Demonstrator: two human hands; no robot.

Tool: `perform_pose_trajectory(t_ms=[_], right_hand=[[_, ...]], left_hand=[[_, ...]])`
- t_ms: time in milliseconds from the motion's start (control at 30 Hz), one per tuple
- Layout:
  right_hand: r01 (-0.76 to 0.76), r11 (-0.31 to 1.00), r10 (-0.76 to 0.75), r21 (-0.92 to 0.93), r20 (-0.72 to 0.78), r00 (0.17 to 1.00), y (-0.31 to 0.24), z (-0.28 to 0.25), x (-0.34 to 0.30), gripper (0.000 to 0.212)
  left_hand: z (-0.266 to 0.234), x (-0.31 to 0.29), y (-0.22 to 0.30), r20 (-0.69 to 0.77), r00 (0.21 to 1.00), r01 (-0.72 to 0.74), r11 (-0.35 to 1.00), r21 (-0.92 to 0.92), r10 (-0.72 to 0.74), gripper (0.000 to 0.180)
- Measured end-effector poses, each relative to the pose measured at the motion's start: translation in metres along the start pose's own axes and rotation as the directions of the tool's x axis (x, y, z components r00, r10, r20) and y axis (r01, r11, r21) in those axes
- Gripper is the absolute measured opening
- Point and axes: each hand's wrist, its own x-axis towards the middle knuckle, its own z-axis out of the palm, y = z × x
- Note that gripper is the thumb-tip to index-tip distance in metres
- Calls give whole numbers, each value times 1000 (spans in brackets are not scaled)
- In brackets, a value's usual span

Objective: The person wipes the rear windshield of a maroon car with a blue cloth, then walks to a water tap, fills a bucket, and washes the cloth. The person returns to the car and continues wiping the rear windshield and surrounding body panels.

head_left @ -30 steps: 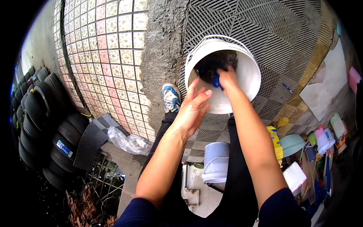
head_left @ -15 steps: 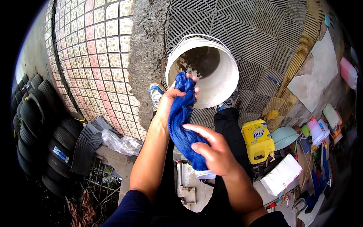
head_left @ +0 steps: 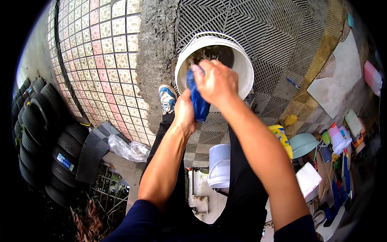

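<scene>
A bunched blue cloth (head_left: 199, 104) is gripped between both hands over the near side of a large white bucket (head_left: 244, 74). My left hand (head_left: 185, 112) is closed round the cloth's lower left side, just outside the rim. Across its upper end, my right hand (head_left: 219, 80) is wrapped with the fingers curled over, slightly blurred. Murky brown water (head_left: 225, 54) with splashes on its surface shows inside the bucket; my right hand hides part of it.
Between my legs stands a smaller pale bucket (head_left: 219, 165). On the right are a yellow jug (head_left: 282, 139), a pale green basin (head_left: 303, 145), a white box (head_left: 308, 178) and assorted tools. Stacked tyres (head_left: 38, 133) fill the left side. Grey slatted mats (head_left: 274, 36) cover the floor ahead.
My right hand has moved up and forward from the cloth's lower end to its upper end. The cloth is more bunched up, uncovering the small bucket. My right forearm now covers part of the yellow jug.
</scene>
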Motion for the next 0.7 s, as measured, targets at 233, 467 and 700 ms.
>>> perform_pose_trajectory(t_ms=[233, 467, 700], right_hand=[[-211, 958, 242, -194, 155, 958, 86, 63, 71, 46], [-311, 907, 351, -285, 99, 931, 157, 130, 124, 58], [-542, 259, 387, 800, 428, 816, 46, 52, -10, 57]], left_hand=[[14, -5, 7, 155, 984, -123, 958, 260, 85, 56], [11, 0, 11, 198, 980, -32, 990, 137, 4, 65], [-5, 1, 14, 9, 997, 78, 987, 142, -80, 95]])
